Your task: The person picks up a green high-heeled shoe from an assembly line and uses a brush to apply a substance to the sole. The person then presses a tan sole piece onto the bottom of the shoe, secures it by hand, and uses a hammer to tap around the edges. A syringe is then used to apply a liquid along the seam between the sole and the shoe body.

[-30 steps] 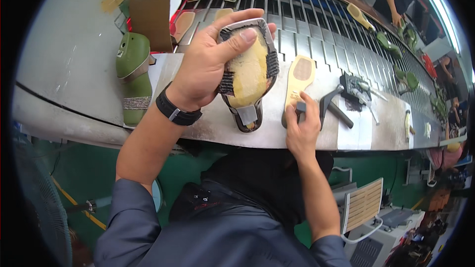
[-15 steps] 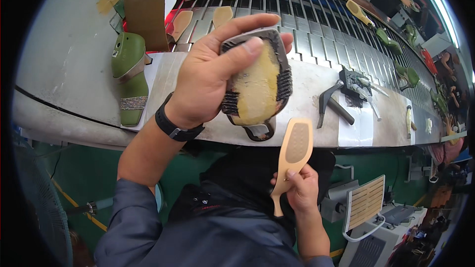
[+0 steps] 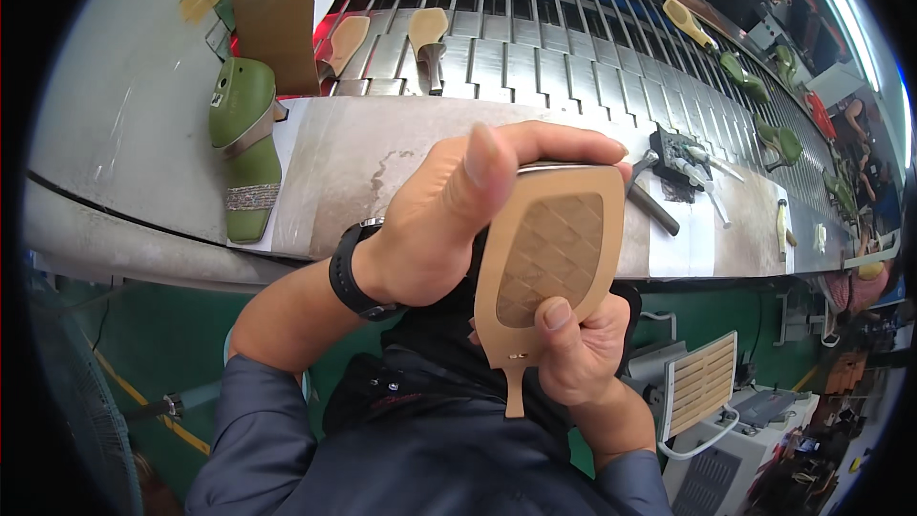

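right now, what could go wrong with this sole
The right hand grips the sole toward its heel end, so its toe end might tilt or twist. The sole hides most of what is behind it, so a crooked edge could go unnoticed. The hammer looks close to the left hand in this view, so a wide move might knock it.

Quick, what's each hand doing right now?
Right hand: closed, holding the tan shoe sole.
Left hand: thumb up; can't tell if it's holding something behind the sole.

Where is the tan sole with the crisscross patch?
In the head view, the tan sole is right of centre, gripped by the right hand, beside the left hand.
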A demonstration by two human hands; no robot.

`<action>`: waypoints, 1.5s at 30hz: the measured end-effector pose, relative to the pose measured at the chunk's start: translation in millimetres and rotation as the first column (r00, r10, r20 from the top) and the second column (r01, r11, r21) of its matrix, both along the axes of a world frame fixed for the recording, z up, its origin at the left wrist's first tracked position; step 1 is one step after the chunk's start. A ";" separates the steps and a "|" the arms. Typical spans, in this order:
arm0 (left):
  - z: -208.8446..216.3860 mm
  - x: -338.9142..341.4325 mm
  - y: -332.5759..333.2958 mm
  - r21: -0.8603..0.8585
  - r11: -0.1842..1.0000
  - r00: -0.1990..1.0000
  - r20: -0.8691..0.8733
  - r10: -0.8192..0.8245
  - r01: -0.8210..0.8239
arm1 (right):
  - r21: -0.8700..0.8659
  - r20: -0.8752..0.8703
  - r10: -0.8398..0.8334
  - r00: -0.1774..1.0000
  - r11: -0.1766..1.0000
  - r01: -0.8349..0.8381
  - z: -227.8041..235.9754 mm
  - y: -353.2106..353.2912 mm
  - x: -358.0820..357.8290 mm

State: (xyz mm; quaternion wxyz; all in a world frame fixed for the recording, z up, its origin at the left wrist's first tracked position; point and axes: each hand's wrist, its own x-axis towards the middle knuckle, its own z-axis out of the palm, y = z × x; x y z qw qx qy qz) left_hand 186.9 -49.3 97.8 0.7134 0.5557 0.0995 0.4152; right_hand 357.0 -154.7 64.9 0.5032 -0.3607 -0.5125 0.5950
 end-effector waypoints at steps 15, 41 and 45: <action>2.5 -1.6 -4.3 0.064 0.994 0.995 -0.044 0.088 -0.085 | 0.128 0.065 -0.101 0.993 0.988 0.092 -6.1 0.1 -6.7; 5.9 0.5 0.3 0.132 0.991 0.992 -0.122 0.033 -0.017 | -0.092 -0.129 -0.034 0.991 0.996 0.022 -1.9 0.2 12.9; 8.1 5.4 2.0 0.119 0.993 0.991 -0.129 0.026 -0.011 | -0.009 -0.127 -0.049 0.991 0.999 0.048 -4.6 4.1 15.8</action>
